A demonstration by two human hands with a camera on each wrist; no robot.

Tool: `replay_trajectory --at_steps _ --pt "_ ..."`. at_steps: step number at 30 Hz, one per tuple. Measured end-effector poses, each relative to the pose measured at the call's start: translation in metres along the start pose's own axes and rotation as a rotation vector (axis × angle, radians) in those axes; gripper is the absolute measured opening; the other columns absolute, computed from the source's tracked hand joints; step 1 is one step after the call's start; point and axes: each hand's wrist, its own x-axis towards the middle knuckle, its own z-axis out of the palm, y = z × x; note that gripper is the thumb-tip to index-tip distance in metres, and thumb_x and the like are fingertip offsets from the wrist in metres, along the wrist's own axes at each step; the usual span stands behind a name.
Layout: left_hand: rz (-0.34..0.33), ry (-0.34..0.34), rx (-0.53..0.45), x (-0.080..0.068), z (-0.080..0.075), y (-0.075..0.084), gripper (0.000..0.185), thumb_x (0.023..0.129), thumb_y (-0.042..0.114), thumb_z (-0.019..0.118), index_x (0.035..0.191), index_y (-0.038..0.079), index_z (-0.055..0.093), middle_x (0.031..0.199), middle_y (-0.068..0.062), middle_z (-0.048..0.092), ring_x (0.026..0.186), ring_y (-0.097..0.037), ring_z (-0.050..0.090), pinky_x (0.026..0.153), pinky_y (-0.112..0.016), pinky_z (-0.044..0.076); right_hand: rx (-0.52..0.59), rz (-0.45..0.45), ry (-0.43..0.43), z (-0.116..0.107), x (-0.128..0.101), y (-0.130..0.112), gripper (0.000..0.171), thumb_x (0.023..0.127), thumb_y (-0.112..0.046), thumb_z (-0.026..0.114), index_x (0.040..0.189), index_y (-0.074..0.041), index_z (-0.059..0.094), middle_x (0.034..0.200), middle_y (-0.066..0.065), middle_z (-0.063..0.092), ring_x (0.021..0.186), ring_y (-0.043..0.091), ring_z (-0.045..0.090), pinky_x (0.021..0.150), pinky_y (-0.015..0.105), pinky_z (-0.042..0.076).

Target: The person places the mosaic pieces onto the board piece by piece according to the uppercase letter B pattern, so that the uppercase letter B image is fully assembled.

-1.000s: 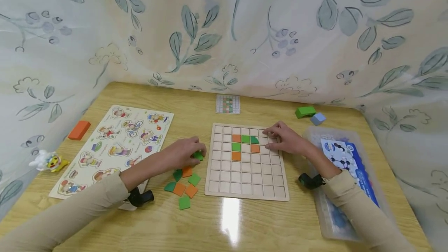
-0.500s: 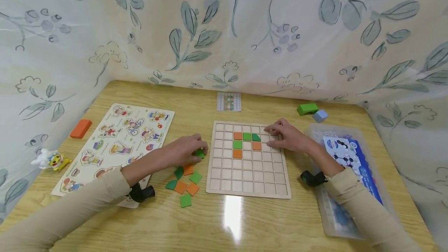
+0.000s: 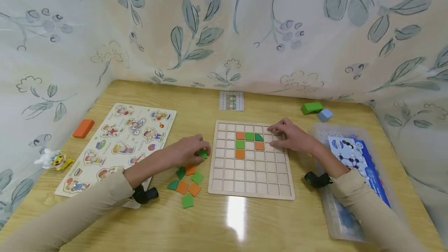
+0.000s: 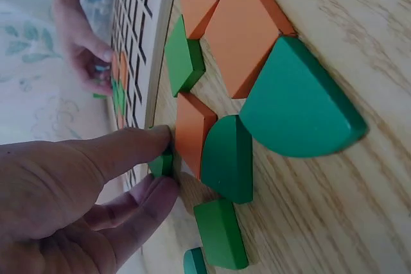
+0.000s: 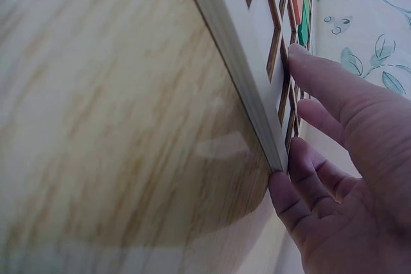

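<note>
Left hand (image 3: 191,151), grip pinching green tile (image 3: 203,154), long axis hidden; gridded board (image 3: 251,176) just right. Right hand (image 3: 292,137), thumb and fingers apart, touches board's far right part.

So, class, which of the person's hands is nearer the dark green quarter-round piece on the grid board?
Right. The right hand touches the grid board right of the quarter-round piece; the left hand is beyond the board's left edge, pinching a green tile.
</note>
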Motion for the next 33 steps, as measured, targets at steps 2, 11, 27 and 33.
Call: replay_trajectory --at_steps 2,11,27,33 --pt "-0.003 0.011 0.001 0.001 0.003 0.001 0.011 0.088 0.01 0.068 0.099 0.014 0.065 0.09 -0.006 0.053 0.069 -0.011 0.043 0.061 -0.021 0.038 0.005 0.015 0.013 0.0 -0.002 0.0 0.049 0.089 -0.024 0.07 0.132 -0.005 0.056 0.115 0.016 0.044 0.109 0.032 0.054 0.087 0.044 0.043" --pt "0.002 -0.022 0.016 0.0 0.016 0.006 0.011 0.088 0.012 0.069 0.099 0.014 0.064 0.087 -0.004 0.052 0.064 -0.011 0.041 0.059 -0.02 0.036 0.031 0.034 -0.016 0.013 -0.01 0.008 0.051 0.089 -0.024 0.071 0.133 -0.006 0.056 0.116 0.016 0.044 0.107 0.028 0.052 0.084 0.038 0.041" --pt "0.208 0.082 -0.028 0.028 0.039 0.065 0.011 0.092 0.016 0.065 0.103 0.016 0.065 0.094 -0.003 0.057 0.066 -0.007 0.043 0.06 -0.016 0.038 0.038 0.073 -0.015 0.014 -0.018 0.006 0.05 0.09 -0.026 0.07 0.133 -0.006 0.055 0.117 0.017 0.043 0.112 0.032 0.053 0.088 0.044 0.042" --pt "0.212 0.14 0.035 0.042 0.049 0.072 0.011 0.093 0.021 0.065 0.104 0.019 0.066 0.096 0.0 0.057 0.073 -0.009 0.05 0.062 -0.018 0.042 0.023 0.047 -0.019 0.005 -0.007 0.003 0.05 0.09 -0.023 0.07 0.134 -0.005 0.055 0.118 0.018 0.042 0.11 0.032 0.051 0.086 0.043 0.041"
